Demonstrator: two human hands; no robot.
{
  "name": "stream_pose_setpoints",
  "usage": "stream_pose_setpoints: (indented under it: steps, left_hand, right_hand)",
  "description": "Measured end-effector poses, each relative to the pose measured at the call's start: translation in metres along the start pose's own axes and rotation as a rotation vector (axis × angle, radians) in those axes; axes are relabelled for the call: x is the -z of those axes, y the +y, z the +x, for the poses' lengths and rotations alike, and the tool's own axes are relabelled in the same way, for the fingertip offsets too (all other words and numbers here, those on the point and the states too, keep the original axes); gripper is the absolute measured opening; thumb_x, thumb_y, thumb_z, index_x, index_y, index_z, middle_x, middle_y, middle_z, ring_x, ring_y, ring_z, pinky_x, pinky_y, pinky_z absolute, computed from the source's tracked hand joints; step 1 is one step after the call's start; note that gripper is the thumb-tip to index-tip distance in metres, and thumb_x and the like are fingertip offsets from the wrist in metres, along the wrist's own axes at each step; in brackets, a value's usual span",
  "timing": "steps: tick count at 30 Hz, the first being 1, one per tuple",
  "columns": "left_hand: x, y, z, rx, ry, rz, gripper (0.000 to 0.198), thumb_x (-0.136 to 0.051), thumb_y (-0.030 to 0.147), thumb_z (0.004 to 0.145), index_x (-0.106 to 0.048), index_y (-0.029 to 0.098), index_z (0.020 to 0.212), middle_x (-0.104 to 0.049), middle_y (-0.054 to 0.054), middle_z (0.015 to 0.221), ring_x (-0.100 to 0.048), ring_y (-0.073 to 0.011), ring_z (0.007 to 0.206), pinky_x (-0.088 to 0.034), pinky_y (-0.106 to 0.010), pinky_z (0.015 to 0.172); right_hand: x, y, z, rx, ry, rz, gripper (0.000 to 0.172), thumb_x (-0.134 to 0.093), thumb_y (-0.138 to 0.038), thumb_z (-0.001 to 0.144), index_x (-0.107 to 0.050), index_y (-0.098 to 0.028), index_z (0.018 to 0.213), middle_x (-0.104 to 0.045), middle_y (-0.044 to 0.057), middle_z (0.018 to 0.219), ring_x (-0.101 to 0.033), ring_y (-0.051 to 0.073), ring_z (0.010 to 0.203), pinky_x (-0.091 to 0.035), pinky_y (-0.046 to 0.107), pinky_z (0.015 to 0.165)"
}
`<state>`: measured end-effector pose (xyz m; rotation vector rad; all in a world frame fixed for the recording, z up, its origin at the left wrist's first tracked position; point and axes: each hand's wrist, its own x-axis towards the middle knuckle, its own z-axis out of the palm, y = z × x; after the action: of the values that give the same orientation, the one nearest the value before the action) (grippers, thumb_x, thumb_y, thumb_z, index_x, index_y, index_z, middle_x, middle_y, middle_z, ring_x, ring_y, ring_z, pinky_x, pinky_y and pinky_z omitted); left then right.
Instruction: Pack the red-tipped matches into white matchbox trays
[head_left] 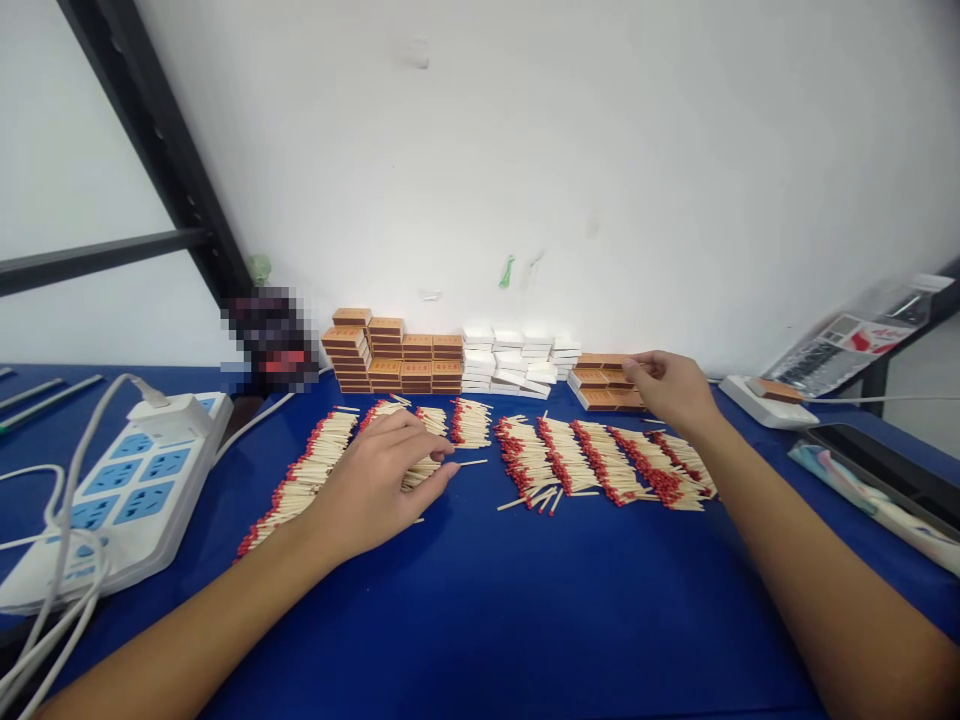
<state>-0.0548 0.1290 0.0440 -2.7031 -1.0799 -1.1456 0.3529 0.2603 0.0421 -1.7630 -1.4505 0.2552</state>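
Note:
My left hand (386, 478) is over the left group of red-tipped matches (315, 465). Its fingers are curved, with a gap between thumb and forefinger. A single match (472, 462) shows beside the thumb tip; I cannot tell whether they touch. The palm hides part of the matches below. Farther right, my right hand (675, 388) pinches the end of a brown matchbox (616, 360) on top of a low stack at the back. Rows of matches (600, 460) lie in front of that stack, partly covered by my right forearm.
Brown matchboxes (386, 372) and white box pieces (510, 362) are stacked along the wall. A white power strip (161, 490) with cables stands left. At right are a white adapter (769, 402) with a matchbox on it, a dark phone (892, 470) and a plastic packet (855, 335).

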Motion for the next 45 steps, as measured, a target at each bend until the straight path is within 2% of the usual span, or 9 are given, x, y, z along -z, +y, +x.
stream_pose_setpoints:
  steps: [6, 9, 15, 21, 30, 33, 38, 42, 45]
  left_hand:
    - [-0.001, 0.0, -0.001, -0.01, -0.001, 0.013, 0.006, -0.07, 0.024, 0.102, -0.074, 0.02, 0.104, -0.078, -0.004, 0.09, -0.069, -0.0225, 0.092, -0.056, -0.038, 0.083]
    - [-0.002, 0.0, 0.0, -0.013, -0.007, -0.004, 0.005, -0.07, 0.023, 0.102, -0.073, 0.019, 0.102, -0.078, -0.004, 0.09, -0.068, -0.0228, 0.092, -0.057, -0.039, 0.085]
    - [-0.002, -0.001, -0.001, -0.008, -0.01, 0.003, 0.006, -0.069, 0.024, 0.103, -0.073, 0.02, 0.102, -0.078, -0.005, 0.09, -0.068, -0.0233, 0.091, -0.056, -0.04, 0.084]
    - [-0.003, -0.001, -0.002, 0.006, -0.026, 0.001, 0.006, -0.069, 0.024, 0.103, -0.074, 0.02, 0.103, -0.078, -0.005, 0.091, -0.068, -0.0233, 0.092, -0.057, -0.04, 0.083]
    - [-0.001, -0.003, 0.0, 0.023, 0.011, 0.014, 0.008, -0.067, 0.024, 0.104, -0.072, 0.019, 0.108, -0.078, -0.006, 0.094, -0.066, -0.0244, 0.099, -0.057, -0.043, 0.09]
    - [0.0, -0.002, 0.001, 0.033, 0.066, 0.032, 0.017, -0.072, 0.032, 0.103, -0.072, 0.019, 0.114, -0.078, -0.007, 0.098, -0.066, -0.0255, 0.101, -0.057, -0.045, 0.093]
    - [0.002, 0.003, 0.001, 0.052, 0.017, 0.018, 0.051, -0.085, 0.053, 0.09, -0.071, 0.022, 0.127, -0.076, -0.011, 0.12, -0.064, -0.0308, 0.116, -0.054, -0.052, 0.105]
    - [0.001, 0.006, -0.002, 0.024, -0.139, 0.012, 0.04, -0.089, 0.049, 0.085, -0.077, 0.024, 0.114, -0.071, -0.012, 0.134, -0.056, -0.0355, 0.135, -0.047, -0.058, 0.117]
    - [0.0, 0.006, -0.005, 0.023, -0.217, 0.006, 0.034, -0.092, 0.051, 0.08, -0.08, 0.024, 0.098, -0.067, -0.011, 0.143, -0.05, -0.0391, 0.144, -0.043, -0.062, 0.121]
  right_hand:
    - [-0.03, -0.026, -0.018, 0.517, -0.117, -0.086, 0.028, -0.061, -0.041, 0.099, -0.078, -0.019, 0.108, -0.073, 0.008, 0.088, -0.062, 0.023, 0.076, -0.049, 0.036, 0.076]
    - [-0.046, -0.033, -0.018, 0.628, -0.182, -0.121, 0.032, -0.055, -0.039, 0.103, -0.077, -0.018, 0.115, -0.072, 0.011, 0.094, -0.064, 0.025, 0.081, -0.049, 0.039, 0.08]
    - [-0.056, -0.029, -0.013, 0.597, -0.169, -0.14, 0.021, -0.058, -0.034, 0.1, -0.072, -0.019, 0.096, -0.07, 0.011, 0.088, -0.064, 0.027, 0.084, -0.047, 0.039, 0.078]
    - [-0.049, -0.036, -0.018, 0.592, -0.164, -0.113, 0.022, -0.057, -0.038, 0.1, -0.07, -0.021, 0.094, -0.071, 0.011, 0.09, -0.064, 0.027, 0.083, -0.047, 0.039, 0.076]
    - [-0.029, -0.071, -0.047, 0.534, -0.115, 0.042, 0.026, -0.061, -0.046, 0.101, -0.069, -0.023, 0.094, -0.068, 0.006, 0.079, -0.06, 0.022, 0.072, -0.046, 0.036, 0.067]
    - [-0.023, -0.092, -0.077, 0.59, -0.26, 0.117, 0.026, -0.061, -0.046, 0.103, -0.069, -0.023, 0.094, -0.066, 0.004, 0.076, -0.057, 0.02, 0.068, -0.044, 0.033, 0.063]
    - [-0.019, -0.116, -0.134, 0.8, -0.722, 0.077, 0.018, -0.06, -0.029, 0.105, -0.073, -0.024, 0.094, -0.07, 0.003, 0.085, -0.061, 0.018, 0.074, -0.046, 0.031, 0.065]
    - [-0.019, -0.122, -0.153, 0.812, -0.885, 0.088, 0.014, -0.064, -0.023, 0.103, -0.077, -0.025, 0.099, -0.073, 0.004, 0.093, -0.065, 0.018, 0.08, -0.048, 0.03, 0.066]
    - [-0.023, -0.118, -0.148, 0.726, -0.904, 0.134, 0.012, -0.067, -0.027, 0.102, -0.079, -0.025, 0.099, -0.072, 0.002, 0.085, -0.062, 0.016, 0.072, -0.046, 0.029, 0.062]
